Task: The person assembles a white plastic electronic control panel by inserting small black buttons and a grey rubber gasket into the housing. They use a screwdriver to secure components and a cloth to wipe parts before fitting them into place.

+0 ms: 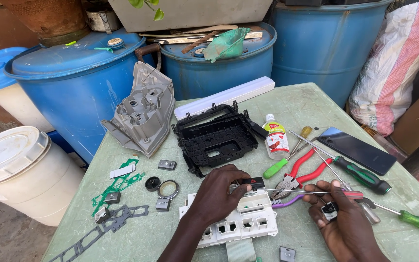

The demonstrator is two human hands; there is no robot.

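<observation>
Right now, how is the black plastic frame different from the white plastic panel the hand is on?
The black plastic frame is dark, and no hand touches it. The white plastic panel is pale, and the left hand rests on it. The frame lies farther up the table; the panel lies near the person, beside the right hand. The frame has one big opening; the panel has a row of small square holes. Both are plastic parts lying flat.

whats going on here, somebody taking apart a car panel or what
A person is working at a green table strewn with dismantled plastic parts. The left hand pinches a small black button with a red triangle over a white switch panel. The right hand holds a small black part and a thin screwdriver. A black frame, red-handled pliers and green-handled screwdrivers lie nearby.
</observation>
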